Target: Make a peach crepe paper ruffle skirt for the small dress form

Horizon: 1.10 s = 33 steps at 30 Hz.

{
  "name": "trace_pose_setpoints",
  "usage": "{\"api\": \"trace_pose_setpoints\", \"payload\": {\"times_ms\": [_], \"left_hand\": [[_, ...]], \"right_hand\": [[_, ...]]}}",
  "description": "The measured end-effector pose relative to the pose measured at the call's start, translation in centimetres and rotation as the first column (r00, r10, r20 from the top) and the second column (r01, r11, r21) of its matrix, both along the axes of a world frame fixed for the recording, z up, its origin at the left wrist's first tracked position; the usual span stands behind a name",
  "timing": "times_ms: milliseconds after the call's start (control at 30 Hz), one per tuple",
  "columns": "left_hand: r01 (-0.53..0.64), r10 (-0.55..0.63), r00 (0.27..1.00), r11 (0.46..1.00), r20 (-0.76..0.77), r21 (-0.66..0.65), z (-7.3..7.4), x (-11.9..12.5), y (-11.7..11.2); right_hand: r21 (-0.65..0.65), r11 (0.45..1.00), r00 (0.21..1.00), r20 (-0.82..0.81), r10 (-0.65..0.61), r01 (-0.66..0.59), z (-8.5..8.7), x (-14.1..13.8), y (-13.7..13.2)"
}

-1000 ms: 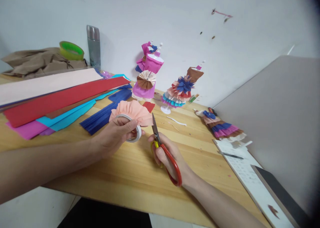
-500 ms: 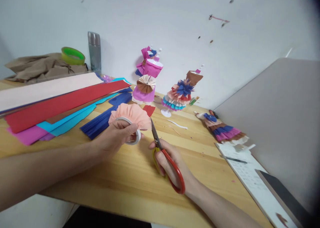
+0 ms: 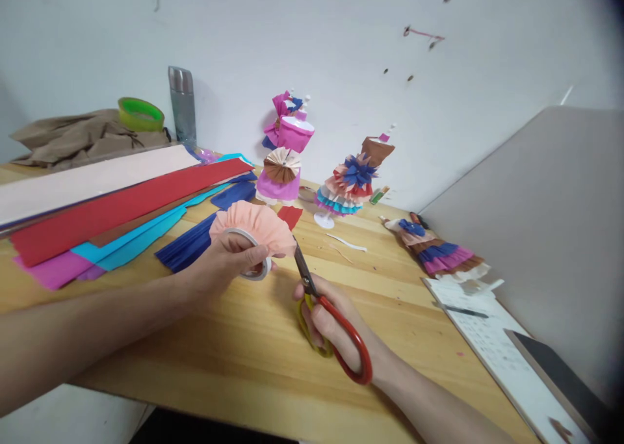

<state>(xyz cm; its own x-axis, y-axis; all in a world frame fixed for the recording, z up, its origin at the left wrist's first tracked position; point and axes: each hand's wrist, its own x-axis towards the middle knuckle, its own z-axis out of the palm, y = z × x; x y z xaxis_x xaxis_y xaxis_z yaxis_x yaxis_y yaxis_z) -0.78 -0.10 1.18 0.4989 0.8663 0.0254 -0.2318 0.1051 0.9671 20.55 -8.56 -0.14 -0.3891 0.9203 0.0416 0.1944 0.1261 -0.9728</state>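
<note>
My left hand (image 3: 221, 265) is closed round a white roll of tape (image 3: 253, 255) and a pleated peach paper fan (image 3: 256, 223), holding both just above the wooden table (image 3: 244, 353). My right hand (image 3: 326, 320) grips scissors (image 3: 336, 327) with red and yellow handles. Their blades (image 3: 302, 265) point up at the right edge of the fan, close to the tape roll.
Long sheets of crepe paper (image 3: 107, 203) in pink, red, brown, cyan, magenta and blue lie at the left. Two paper-dressed figures (image 3: 285, 158) (image 3: 353, 177) stand at the back; another (image 3: 433, 249) lies at the right. A green tape roll (image 3: 140, 114), a metal bottle (image 3: 182, 106) and a ruler (image 3: 492, 346) are nearby.
My right hand with the scissors has drawn slightly towards me and to the right. My left hand keeps the tape and the fan in about the same place.
</note>
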Motion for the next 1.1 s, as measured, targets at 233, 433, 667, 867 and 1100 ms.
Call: {"api": "trace_pose_setpoints", "payload": {"times_ms": [233,433,667,867,1100], "left_hand": [[0.015,-0.014,1.0,1.0,-0.023,0.016,-0.26,-0.08,0.14],[0.063,-0.063,0.997,0.998,-0.036,0.02,-0.05,-0.11,-0.05],[0.079,-0.077,0.996,0.996,-0.047,0.046,-0.04,-0.08,-0.25],[0.073,-0.071,0.997,0.995,-0.037,0.067,0.11,0.05,-0.55],[0.071,-0.069,0.996,0.996,-0.049,0.05,0.07,0.08,-0.56]], "right_hand": [[-0.001,1.0,0.998,-0.063,0.023,-0.023,-0.33,0.05,0.13],[0.031,0.999,1.0,0.004,0.014,-0.015,-0.12,0.2,0.12],[0.05,0.999,0.998,0.056,0.013,-0.016,-0.04,0.34,0.05],[0.025,1.0,0.999,0.036,-0.003,0.002,-0.21,0.26,0.03],[0.018,1.0,1.0,0.007,-0.015,0.015,-0.36,0.1,0.03]]}}
